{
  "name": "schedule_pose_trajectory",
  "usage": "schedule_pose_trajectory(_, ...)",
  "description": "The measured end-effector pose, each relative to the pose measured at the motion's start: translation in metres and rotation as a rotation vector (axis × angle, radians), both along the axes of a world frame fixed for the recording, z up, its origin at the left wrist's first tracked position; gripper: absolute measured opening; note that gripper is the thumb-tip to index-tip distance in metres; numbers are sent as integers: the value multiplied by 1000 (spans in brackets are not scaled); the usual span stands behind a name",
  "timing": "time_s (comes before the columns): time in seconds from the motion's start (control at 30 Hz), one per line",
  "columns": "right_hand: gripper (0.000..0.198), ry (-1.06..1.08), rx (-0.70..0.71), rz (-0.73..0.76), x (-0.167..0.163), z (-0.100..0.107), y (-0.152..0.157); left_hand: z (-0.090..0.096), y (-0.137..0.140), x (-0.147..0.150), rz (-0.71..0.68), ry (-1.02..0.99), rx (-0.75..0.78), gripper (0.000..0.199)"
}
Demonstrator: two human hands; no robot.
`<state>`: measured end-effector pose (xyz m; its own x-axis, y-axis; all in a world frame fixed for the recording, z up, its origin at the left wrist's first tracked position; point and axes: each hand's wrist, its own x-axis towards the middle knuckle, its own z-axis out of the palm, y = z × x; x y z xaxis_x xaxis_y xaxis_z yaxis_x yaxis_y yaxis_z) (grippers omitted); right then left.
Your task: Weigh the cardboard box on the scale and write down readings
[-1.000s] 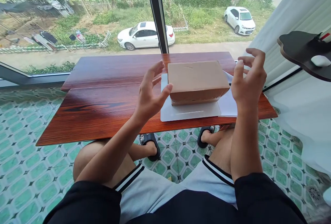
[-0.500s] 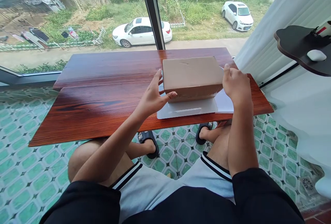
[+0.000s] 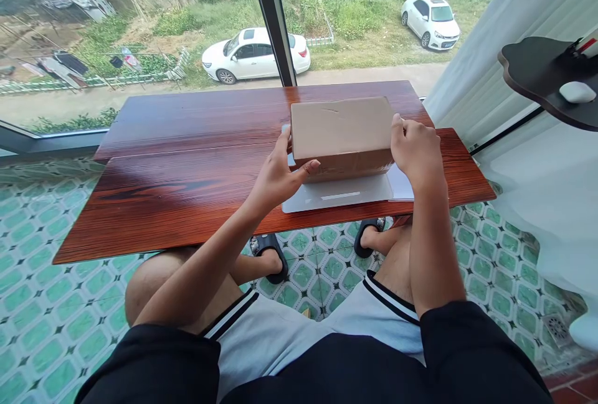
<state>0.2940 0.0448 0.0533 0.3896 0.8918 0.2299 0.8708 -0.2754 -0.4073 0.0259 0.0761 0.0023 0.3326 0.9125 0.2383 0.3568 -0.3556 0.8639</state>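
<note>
A closed brown cardboard box [image 3: 343,130] lies on the table above a pale, flat, glossy sheet or folder [image 3: 339,194]. My left hand [image 3: 281,170] is wrapped round the box's near left corner, thumb on the front face and fingers along the left end, partly hidden. At the right end, my right hand [image 3: 417,149] is closed, with the thumb up and the fingers curled in against the box's edge. What lies inside those fingers is hidden. White paper [image 3: 400,185] shows beneath the right hand, beside the flat sheet.
The dark red wooden table [image 3: 187,189] stretches left and back to a window frame [image 3: 271,18]. A dark shelf [image 3: 532,71] with a white rounded object [image 3: 577,92] juts out at right, beside a white curtain [image 3: 467,68]. My legs are under the table's front edge.
My right hand has moved left, closer in over the box's right end. My left hand stays at the left corner, its fingers slightly closer to the box. The view has shifted a little.
</note>
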Motion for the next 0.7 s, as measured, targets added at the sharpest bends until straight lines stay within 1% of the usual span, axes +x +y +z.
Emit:
schedule_pose_trajectory(0.27,53,-7,-41,-35,-4,3,2,2,-3,3,2,-27,-2,100)
schedule_pose_trajectory(0.47,53,-5,-13,-48,-7,1,3,-2,-1,3,9,-10,32,100)
schedule_pose_trajectory(0.7,53,-19,-2,-104,-12,1,3,-1,-3,5,23,0,-4,104)
